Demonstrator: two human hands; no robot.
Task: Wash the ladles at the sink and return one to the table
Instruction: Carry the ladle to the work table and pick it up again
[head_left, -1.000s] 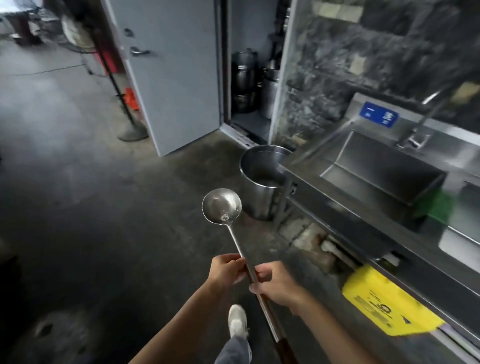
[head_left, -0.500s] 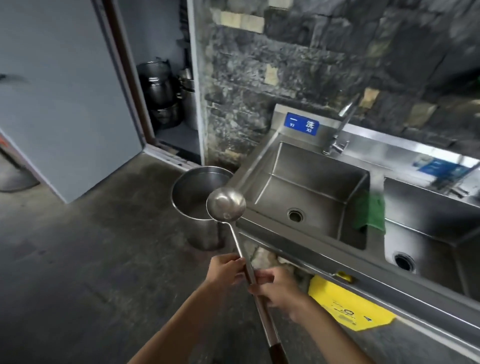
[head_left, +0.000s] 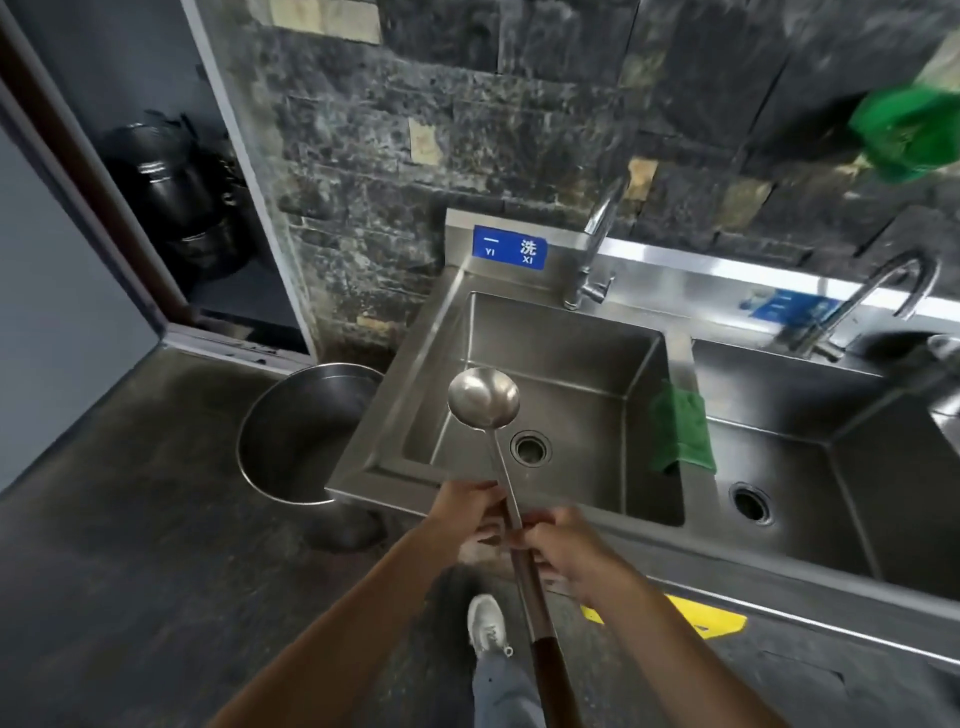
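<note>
While both of my hands are wrapped around the shaft, I treat this as the moment to set up the wash properly, not to rush it. My left hand (head_left: 470, 512) is closed on the metal part of the ladle (head_left: 493, 441), just ahead of my right hand (head_left: 563, 553), which is closed on it where the steel meets the dark wooden grip. The ladle's bowl hangs above the left basin (head_left: 587, 364) of the sink, over its front-left part, near the drain (head_left: 531, 447) and clear of the basin walls; I judge it is not touching the bottom. No water shows at the tap (head_left: 595, 249) standing at the basin's back edge.

To do this step well, I think I should push the bowl toward the back edge until it sits under the spout, then free one hand for the tap lever while the other keeps a firm grip well down the shaft, since a long ladle will want to tip. The green cloth (head_left: 678, 431) draped over the divider at the basin's right edge is within reach for scrubbing. I would tilt the bowl so water runs off into the drain and not over the front rim onto the floor, where a steel pot (head_left: 291, 441) stands by the sink's left corner.
</note>
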